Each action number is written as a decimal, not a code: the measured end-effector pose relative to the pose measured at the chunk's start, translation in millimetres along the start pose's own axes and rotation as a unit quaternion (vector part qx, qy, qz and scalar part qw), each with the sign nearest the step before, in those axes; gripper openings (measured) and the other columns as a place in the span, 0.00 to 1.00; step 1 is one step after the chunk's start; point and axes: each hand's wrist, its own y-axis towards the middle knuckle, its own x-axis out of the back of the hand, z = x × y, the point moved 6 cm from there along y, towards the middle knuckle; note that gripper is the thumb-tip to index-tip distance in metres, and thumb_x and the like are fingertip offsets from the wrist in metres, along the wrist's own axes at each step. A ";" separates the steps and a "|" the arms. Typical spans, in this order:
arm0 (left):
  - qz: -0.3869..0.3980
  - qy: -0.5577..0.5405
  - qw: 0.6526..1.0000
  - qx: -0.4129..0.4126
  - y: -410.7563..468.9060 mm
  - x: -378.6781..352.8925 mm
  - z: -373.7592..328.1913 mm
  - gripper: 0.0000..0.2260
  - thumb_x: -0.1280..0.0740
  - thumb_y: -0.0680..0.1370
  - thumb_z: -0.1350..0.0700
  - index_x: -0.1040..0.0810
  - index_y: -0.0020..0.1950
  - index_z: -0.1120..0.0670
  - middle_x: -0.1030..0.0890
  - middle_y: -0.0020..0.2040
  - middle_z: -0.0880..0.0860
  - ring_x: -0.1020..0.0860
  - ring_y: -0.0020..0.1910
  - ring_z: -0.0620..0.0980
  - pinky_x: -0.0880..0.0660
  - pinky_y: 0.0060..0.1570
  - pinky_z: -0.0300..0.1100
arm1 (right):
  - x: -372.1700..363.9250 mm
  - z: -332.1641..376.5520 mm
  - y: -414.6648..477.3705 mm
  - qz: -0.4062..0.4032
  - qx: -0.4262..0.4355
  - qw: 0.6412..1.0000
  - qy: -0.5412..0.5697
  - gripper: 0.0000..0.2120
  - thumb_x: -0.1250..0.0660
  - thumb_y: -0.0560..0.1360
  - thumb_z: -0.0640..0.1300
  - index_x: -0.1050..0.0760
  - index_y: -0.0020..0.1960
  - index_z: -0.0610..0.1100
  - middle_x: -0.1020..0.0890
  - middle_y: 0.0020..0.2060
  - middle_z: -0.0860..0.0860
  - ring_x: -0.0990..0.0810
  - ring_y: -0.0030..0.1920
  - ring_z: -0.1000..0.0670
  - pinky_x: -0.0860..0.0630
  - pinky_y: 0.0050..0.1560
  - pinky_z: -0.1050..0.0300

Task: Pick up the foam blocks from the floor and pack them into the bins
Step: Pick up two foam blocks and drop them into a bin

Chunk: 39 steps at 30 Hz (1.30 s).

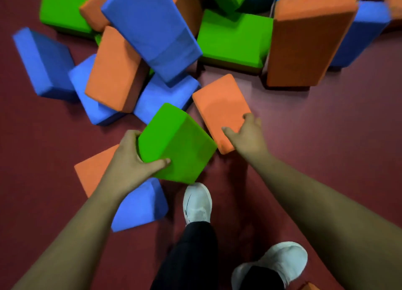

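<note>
My left hand [130,161] grips a green foam block [176,144] at its near left corner, thumb on the front face and fingers curled over the far side; the block is tilted above the floor. To its right, my right hand [247,133] grasps the near end of an orange foam block [219,107] lying on the dark red floor, thumb and fingers spread around its edge. Beneath my left forearm lie an orange block [93,170] and a blue block [141,205]. No bin is in view.
A heap of several blue, orange and green foam blocks fills the far side, with a large blue block [152,28] on top and a tall orange block [304,41] standing at the right. My white shoes [198,202] stand just behind the green block. Bare floor [326,137] lies to the right.
</note>
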 end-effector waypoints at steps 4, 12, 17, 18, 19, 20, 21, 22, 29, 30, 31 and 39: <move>-0.147 -0.006 0.989 0.032 -5.8 0.3 26.1 0.30 0.20 0.64 0.48 0.36 0.54 0.51 0.26 0.52 0.56 0.25 0.50 0.55 0.28 0.46 0.50 | -21.7 -9.7 47.2 -0.019 -0.101 0.984 -0.143 0.51 0.23 0.67 0.61 0.44 0.75 0.35 0.34 0.70 0.37 0.34 0.71 0.36 0.39 0.72 0.43; -0.194 -0.050 0.977 0.077 -2.6 -33.2 30.4 0.32 0.22 0.65 0.47 0.33 0.59 0.60 0.29 0.56 0.58 0.28 0.56 0.57 0.29 0.56 0.53 | -9.8 -24.2 59.9 0.026 -0.079 0.993 -0.089 0.39 0.20 0.61 0.62 0.38 0.57 0.43 0.22 0.58 0.39 0.23 0.60 0.36 0.25 0.56 0.43; -0.216 -0.051 0.973 0.070 -21.0 8.9 -11.0 0.33 0.22 0.66 0.46 0.32 0.60 0.63 0.28 0.56 0.62 0.29 0.58 0.63 0.31 0.60 0.59 | 70.8 32.1 -13.8 -0.022 -0.067 0.997 -0.035 0.38 0.22 0.65 0.59 0.37 0.61 0.40 0.21 0.55 0.39 0.21 0.56 0.36 0.26 0.53 0.46; -0.222 -0.043 0.972 0.071 -26.7 26.2 -25.0 0.34 0.21 0.65 0.46 0.32 0.60 0.64 0.27 0.55 0.63 0.29 0.58 0.64 0.32 0.60 0.59 | 92.6 53.3 -33.0 -0.036 -0.042 0.998 -0.040 0.38 0.22 0.64 0.59 0.36 0.61 0.40 0.22 0.56 0.40 0.22 0.57 0.37 0.25 0.54 0.45; -0.226 -0.043 0.971 0.069 -32.6 46.1 -41.3 0.34 0.20 0.65 0.47 0.31 0.60 0.64 0.27 0.55 0.64 0.29 0.58 0.64 0.32 0.60 0.58 | 115.8 78.1 -54.0 -0.050 -0.012 0.997 -0.057 0.38 0.22 0.63 0.60 0.34 0.61 0.40 0.23 0.56 0.40 0.23 0.58 0.36 0.25 0.56 0.44; -0.226 -0.047 0.971 0.068 -39.7 67.7 -58.6 0.34 0.20 0.65 0.48 0.31 0.60 0.65 0.26 0.55 0.64 0.29 0.58 0.65 0.33 0.61 0.58 | 140.2 104.1 -77.1 -0.068 0.010 0.995 -0.079 0.37 0.23 0.63 0.60 0.32 0.61 0.41 0.23 0.56 0.41 0.24 0.58 0.36 0.26 0.57 0.43; -0.227 -0.047 0.971 0.061 -47.7 91.7 -76.8 0.34 0.20 0.64 0.48 0.31 0.60 0.66 0.26 0.55 0.65 0.29 0.57 0.65 0.34 0.61 0.58 | 165.4 131.3 -100.3 -0.087 0.028 0.991 -0.098 0.36 0.24 0.62 0.61 0.31 0.60 0.41 0.24 0.56 0.42 0.25 0.58 0.36 0.26 0.57 0.42; -0.230 -0.045 0.971 0.050 -56.8 118.0 -96.0 0.35 0.20 0.64 0.48 0.31 0.60 0.66 0.26 0.54 0.65 0.28 0.57 0.66 0.34 0.62 0.58 | 190.2 159.3 -123.3 -0.107 0.042 0.987 -0.111 0.36 0.24 0.62 0.61 0.30 0.61 0.41 0.24 0.56 0.42 0.25 0.57 0.36 0.26 0.57 0.41; -0.256 -0.081 0.963 -0.019 -143.0 334.8 -236.5 0.41 0.24 0.70 0.45 0.38 0.74 0.62 0.29 0.64 0.65 0.31 0.64 0.65 0.34 0.66 0.57 | 367.2 364.9 -288.5 -0.233 0.089 0.956 -0.152 0.37 0.27 0.65 0.59 0.31 0.66 0.39 0.25 0.57 0.40 0.27 0.57 0.36 0.28 0.55 0.40; -0.257 -0.085 0.962 -0.029 -155.5 364.4 -256.0 0.41 0.24 0.70 0.45 0.37 0.74 0.63 0.29 0.63 0.66 0.31 0.64 0.66 0.34 0.65 0.57 | 389.9 388.1 -311.9 -0.254 0.090 0.952 -0.148 0.37 0.27 0.65 0.59 0.31 0.66 0.39 0.25 0.56 0.40 0.27 0.57 0.35 0.28 0.55 0.40; -0.260 -0.090 0.961 -0.036 -168.0 392.9 -274.7 0.40 0.24 0.70 0.46 0.37 0.73 0.64 0.28 0.62 0.67 0.30 0.63 0.66 0.33 0.64 0.56 | 411.3 408.5 -334.0 -0.274 0.089 0.947 -0.142 0.37 0.28 0.64 0.59 0.31 0.66 0.38 0.25 0.56 0.40 0.27 0.57 0.35 0.29 0.55 0.40; -0.351 -0.108 0.920 -0.134 -265.5 561.8 -376.5 0.36 0.21 0.65 0.53 0.33 0.65 0.65 0.25 0.58 0.67 0.26 0.59 0.66 0.29 0.59 0.57 | 522.5 490.8 -470.9 -0.392 0.183 0.901 -0.025 0.38 0.31 0.63 0.58 0.28 0.65 0.36 0.23 0.54 0.38 0.25 0.57 0.35 0.29 0.58 0.40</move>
